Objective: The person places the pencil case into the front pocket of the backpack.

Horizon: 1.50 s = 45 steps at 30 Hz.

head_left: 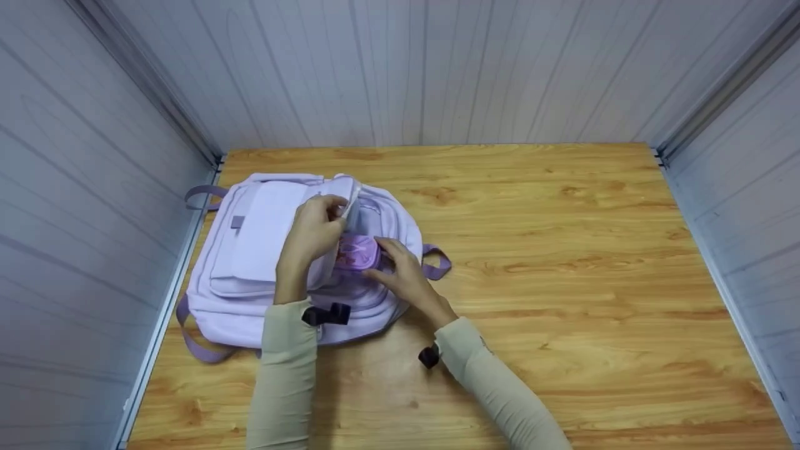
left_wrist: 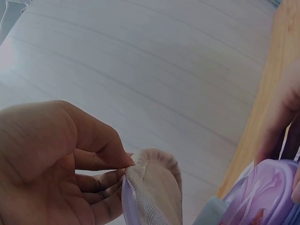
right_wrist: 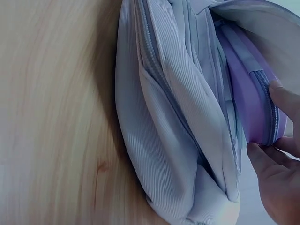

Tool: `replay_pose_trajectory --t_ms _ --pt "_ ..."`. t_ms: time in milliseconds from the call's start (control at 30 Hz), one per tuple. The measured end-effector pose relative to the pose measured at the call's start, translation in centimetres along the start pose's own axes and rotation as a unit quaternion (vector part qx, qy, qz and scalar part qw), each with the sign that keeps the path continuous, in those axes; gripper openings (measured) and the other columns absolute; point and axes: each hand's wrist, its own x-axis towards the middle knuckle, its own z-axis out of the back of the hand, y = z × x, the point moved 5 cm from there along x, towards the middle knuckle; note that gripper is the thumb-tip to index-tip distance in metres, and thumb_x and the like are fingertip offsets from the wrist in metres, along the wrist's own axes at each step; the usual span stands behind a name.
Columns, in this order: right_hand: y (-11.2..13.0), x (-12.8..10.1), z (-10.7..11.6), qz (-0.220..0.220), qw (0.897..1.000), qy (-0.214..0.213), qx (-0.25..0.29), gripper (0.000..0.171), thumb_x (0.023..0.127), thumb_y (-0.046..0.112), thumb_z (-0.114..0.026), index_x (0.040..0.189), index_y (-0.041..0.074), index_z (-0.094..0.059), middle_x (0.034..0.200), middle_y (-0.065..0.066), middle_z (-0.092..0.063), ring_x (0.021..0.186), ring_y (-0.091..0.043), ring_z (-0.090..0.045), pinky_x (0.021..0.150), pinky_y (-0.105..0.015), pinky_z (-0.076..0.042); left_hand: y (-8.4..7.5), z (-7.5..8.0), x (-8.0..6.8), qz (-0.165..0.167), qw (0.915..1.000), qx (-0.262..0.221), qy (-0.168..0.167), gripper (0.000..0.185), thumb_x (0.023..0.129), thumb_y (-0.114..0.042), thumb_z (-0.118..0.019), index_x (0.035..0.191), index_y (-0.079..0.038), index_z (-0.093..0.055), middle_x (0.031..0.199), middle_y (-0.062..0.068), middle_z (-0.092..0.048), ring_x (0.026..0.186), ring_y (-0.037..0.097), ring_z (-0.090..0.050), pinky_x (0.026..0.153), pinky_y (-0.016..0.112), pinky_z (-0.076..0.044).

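A lavender backpack [head_left: 262,219] lies on the wooden table, its front pocket unzipped. My left hand [head_left: 312,228] pinches the zippered edge of the pocket [left_wrist: 152,187] between thumb and fingers, holding it raised. In my right hand [head_left: 405,275] is a purple zippered pencil case [head_left: 361,253] with a pink picture on its face, gripped at its outer end by thumb and fingers. The case's far end sits inside the pocket mouth, as the right wrist view shows. Beside it in the left wrist view, a pale blue-green item [left_wrist: 211,212] is mostly hidden.
Purple straps stick out around the backpack, one loop [head_left: 436,262] on its right and another [head_left: 203,350] at lower left. Pale panel walls [head_left: 425,75] enclose the table [head_left: 562,281] at the back and both sides.
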Motion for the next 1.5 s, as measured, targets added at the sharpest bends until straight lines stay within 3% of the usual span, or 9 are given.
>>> replay_pose_trajectory --t_ms 300,600,900,1133,1267,1500 --pt "0.7 0.6 -1.2 0.021 0.999 -0.014 -0.025 0.064 0.079 0.022 -0.077 0.133 -0.002 -0.052 0.122 -0.018 -0.057 0.114 -0.027 -0.057 0.1 -0.033 -0.045 0.1 -0.1 0.0 0.003 1.0 0.0 -0.006 0.04 0.08 0.0 -0.05 0.117 0.005 -0.064 0.093 0.012 -0.061 0.083 0.021 -0.054 0.073 0.03 -0.043" --pt "1.2 1.3 -2.2 0.003 1.0 -0.016 -0.023 0.059 0.079 0.008 -0.074 0.132 -0.007 -0.051 0.121 -0.02 -0.056 0.114 -0.029 -0.056 0.099 -0.031 -0.045 0.2 -0.1 0.0 0.007 0.9999 -0.008 -0.01 0.04 0.079 0.0 -0.05 0.116 0.005 -0.064 0.092 0.012 -0.062 0.082 0.021 -0.054 0.072 0.029 -0.043" --pt "1.4 1.7 -3.2 -0.01 0.999 -0.011 0.041 0.059 0.079 0.001 -0.071 0.133 -0.01 -0.048 0.122 -0.02 -0.051 0.116 -0.029 -0.055 0.099 -0.024 -0.045 -0.1 -0.4 -0.1 0.014 0.9997 -0.02 -0.004 0.039 0.082 -0.002 -0.049 0.118 0.004 -0.063 0.096 0.012 -0.063 0.085 0.02 -0.055 0.076 0.031 -0.045" --pt "1.8 2.0 -3.7 -0.002 1.0 -0.018 0.021 0.057 0.08 0.01 -0.075 0.13 -0.004 -0.053 0.116 -0.017 -0.053 0.112 -0.025 -0.056 0.098 -0.024 -0.046 -0.2 -0.4 0.1 0.015 0.9997 -0.018 -0.01 0.038 0.082 -0.003 -0.05 0.117 0.003 -0.064 0.095 0.013 -0.064 0.086 0.022 -0.056 0.077 0.033 -0.046" --pt "1.8 2.1 -4.1 -0.005 1.0 -0.014 0.027 0.057 0.08 0.01 -0.074 0.131 -0.004 -0.052 0.118 -0.017 -0.052 0.115 -0.025 -0.054 0.099 -0.024 -0.044 -0.2 -0.3 0.1 0.017 0.9996 -0.019 -0.015 0.037 0.082 -0.003 -0.051 0.115 0.003 -0.065 0.094 0.012 -0.064 0.085 0.022 -0.056 0.076 0.033 -0.045" --pt "1.8 2.3 -4.1 -0.002 1.0 -0.023 -0.006 0.057 0.079 0.012 -0.074 0.131 -0.001 -0.053 0.12 -0.015 -0.054 0.112 -0.024 -0.055 0.099 -0.029 -0.044 -0.2 -0.3 0.1 0.02 0.9994 -0.022 -0.019 0.037 0.081 -0.003 -0.052 0.115 0.002 -0.065 0.093 0.012 -0.064 0.085 0.021 -0.057 0.077 0.033 -0.045"
